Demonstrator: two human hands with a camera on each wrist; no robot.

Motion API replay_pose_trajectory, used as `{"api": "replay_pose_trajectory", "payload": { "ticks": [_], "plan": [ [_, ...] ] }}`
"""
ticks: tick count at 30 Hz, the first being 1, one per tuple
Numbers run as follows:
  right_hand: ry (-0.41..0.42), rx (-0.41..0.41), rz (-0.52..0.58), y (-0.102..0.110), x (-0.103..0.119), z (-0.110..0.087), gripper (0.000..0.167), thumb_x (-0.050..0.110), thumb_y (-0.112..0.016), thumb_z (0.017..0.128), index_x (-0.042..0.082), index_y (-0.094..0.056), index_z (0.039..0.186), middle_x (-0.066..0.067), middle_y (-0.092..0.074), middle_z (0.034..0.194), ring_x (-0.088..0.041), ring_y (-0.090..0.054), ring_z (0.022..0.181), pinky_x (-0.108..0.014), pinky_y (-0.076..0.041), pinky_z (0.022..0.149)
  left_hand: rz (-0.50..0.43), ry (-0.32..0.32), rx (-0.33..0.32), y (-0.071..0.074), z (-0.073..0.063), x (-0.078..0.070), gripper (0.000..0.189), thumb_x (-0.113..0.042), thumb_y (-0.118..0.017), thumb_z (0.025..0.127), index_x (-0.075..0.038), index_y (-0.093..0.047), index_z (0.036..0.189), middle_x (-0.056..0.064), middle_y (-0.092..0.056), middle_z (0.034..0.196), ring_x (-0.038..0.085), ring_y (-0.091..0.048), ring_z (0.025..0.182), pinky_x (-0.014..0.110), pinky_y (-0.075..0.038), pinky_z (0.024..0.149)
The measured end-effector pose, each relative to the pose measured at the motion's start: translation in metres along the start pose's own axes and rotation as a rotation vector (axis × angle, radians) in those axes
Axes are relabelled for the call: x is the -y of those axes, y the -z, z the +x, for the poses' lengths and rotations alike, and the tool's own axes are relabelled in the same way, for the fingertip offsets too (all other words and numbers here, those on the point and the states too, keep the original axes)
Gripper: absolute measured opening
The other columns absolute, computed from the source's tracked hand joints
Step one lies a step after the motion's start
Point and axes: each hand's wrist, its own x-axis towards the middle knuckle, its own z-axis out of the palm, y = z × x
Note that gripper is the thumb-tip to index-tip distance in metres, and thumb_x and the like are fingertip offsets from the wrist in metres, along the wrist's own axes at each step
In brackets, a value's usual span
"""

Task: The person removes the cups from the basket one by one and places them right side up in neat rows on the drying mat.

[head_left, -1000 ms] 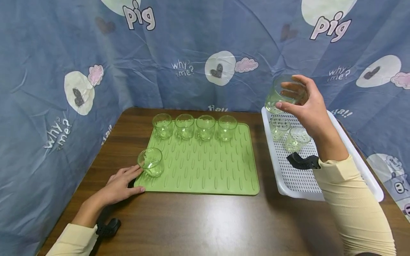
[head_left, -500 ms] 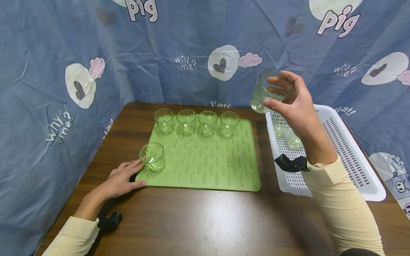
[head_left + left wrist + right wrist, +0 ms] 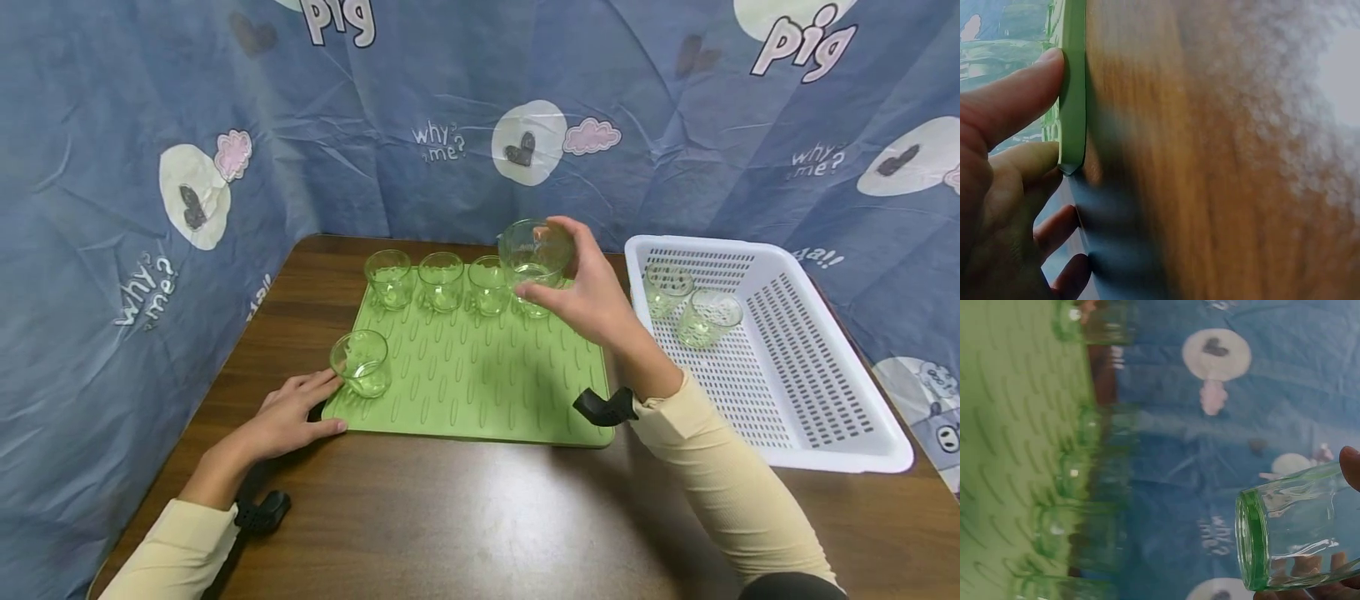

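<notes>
My right hand (image 3: 592,287) grips a clear drinking glass (image 3: 532,246) between thumb and fingers, raised over the back of the green ribbed mat (image 3: 465,387). The right wrist view shows this glass (image 3: 1300,528) on its side, base to the left. Behind it in the head view, it partly covers the right end of a row of several glasses (image 3: 441,283) standing upright along the mat's far edge. My left hand (image 3: 288,421) rests at the mat's front left corner, fingers extended. Its thumb (image 3: 1029,87) touches the mat's edge. Another upright glass (image 3: 363,367) stands beside those fingertips.
A white perforated plastic basket (image 3: 832,460) stands on the right of the wooden table (image 3: 450,517), with two glasses (image 3: 708,321) in its left part. A blue printed cloth (image 3: 420,75) hangs behind and along the left side.
My right hand has carried the glass left from above the basket to over the mat's back right, and lower. My left hand has kept its place at the mat's corner.
</notes>
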Motion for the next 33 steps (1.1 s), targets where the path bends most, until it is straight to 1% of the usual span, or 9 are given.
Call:
{"api": "replay_pose_trajectory", "payload": {
  "ticks": [3,5,7,9,11,15,21,27,33],
  "plan": [
    [-0.060,0.029,-0.061,-0.009,-0.007,-0.001,0.091,0.023,-0.085,0.078,0.016,-0.033,0.151,-0.010,-0.050,0.144,-0.026,-0.054,0.121,-0.043,-0.045,0.099,0.008,-0.002,-0.004,0.000,0.001,-0.001,0.078,-0.044,-0.069,0.090,0.001,-0.043,0.149,0.023,-0.032,0.159,0.048,-0.031,0.139,0.072,-0.026,0.101],
    [-0.094,0.046,-0.073,-0.014,-0.010,-0.002,0.092,0.026,-0.085,0.078,0.018,-0.032,0.152,-0.010,-0.048,0.147,-0.027,-0.052,0.127,-0.046,-0.044,0.104,0.013,-0.002,-0.006,0.000,0.001,-0.001,0.078,-0.044,-0.069,0.090,0.000,-0.043,0.149,0.023,-0.032,0.159,0.048,-0.031,0.138,0.072,-0.026,0.100],
    [-0.105,0.055,-0.067,-0.019,-0.013,-0.002,0.093,0.026,-0.086,0.077,0.017,-0.032,0.152,-0.009,-0.048,0.148,-0.028,-0.050,0.132,-0.048,-0.043,0.107,0.010,0.000,-0.005,0.000,0.001,-0.001,0.078,-0.044,-0.069,0.090,0.000,-0.043,0.149,0.022,-0.032,0.159,0.048,-0.031,0.139,0.071,-0.026,0.100],
    [-0.089,0.067,-0.058,-0.025,-0.016,-0.002,0.093,0.025,-0.086,0.077,0.015,-0.032,0.152,-0.009,-0.050,0.148,-0.028,-0.051,0.132,-0.048,-0.043,0.108,0.006,0.004,-0.005,0.000,0.000,-0.001,0.078,-0.044,-0.069,0.090,0.000,-0.043,0.149,0.022,-0.032,0.159,0.048,-0.030,0.139,0.072,-0.026,0.100],
    [-0.058,0.093,-0.054,-0.034,-0.020,-0.003,0.093,0.024,-0.086,0.077,0.013,-0.032,0.151,-0.008,-0.052,0.146,-0.028,-0.054,0.129,-0.046,-0.045,0.106,0.002,0.007,-0.006,0.001,0.000,-0.001,0.078,-0.044,-0.069,0.090,0.000,-0.042,0.149,0.022,-0.032,0.159,0.048,-0.030,0.139,0.071,-0.025,0.100],
    [-0.002,0.177,-0.070,-0.054,-0.030,-0.006,0.093,0.022,-0.087,0.076,0.011,-0.033,0.151,-0.010,-0.053,0.145,-0.029,-0.055,0.128,-0.044,-0.046,0.107,0.002,0.010,-0.006,0.001,-0.001,-0.001,0.078,-0.044,-0.069,0.090,0.000,-0.042,0.149,0.023,-0.032,0.159,0.048,-0.030,0.139,0.071,-0.025,0.100],
    [0.009,0.285,-0.100,-0.083,-0.042,-0.011,0.094,0.024,-0.086,0.076,0.015,-0.033,0.153,-0.012,-0.050,0.149,-0.032,-0.052,0.133,-0.047,-0.043,0.110,0.013,0.005,-0.006,0.001,0.000,-0.002,0.078,-0.045,-0.069,0.090,0.001,-0.043,0.148,0.022,-0.032,0.159,0.048,-0.031,0.138,0.072,-0.026,0.100],
    [0.026,0.376,-0.055,-0.102,-0.042,-0.011,0.093,0.021,-0.086,0.076,0.017,-0.034,0.153,-0.011,-0.053,0.147,-0.030,-0.053,0.133,-0.047,-0.042,0.111,0.006,0.003,-0.005,0.001,0.000,-0.003,0.077,-0.043,-0.069,0.090,0.002,-0.043,0.148,0.023,-0.032,0.159,0.047,-0.031,0.138,0.071,-0.026,0.100],
    [0.019,0.462,-0.009,-0.116,-0.040,-0.010,0.095,0.018,-0.086,0.076,0.020,-0.033,0.154,-0.009,-0.048,0.152,-0.029,-0.049,0.137,-0.048,-0.039,0.114,0.006,0.005,-0.005,0.000,0.001,-0.003,0.078,-0.043,-0.069,0.090,0.001,-0.043,0.148,0.023,-0.032,0.159,0.048,-0.031,0.138,0.071,-0.026,0.101]
  ]
}}
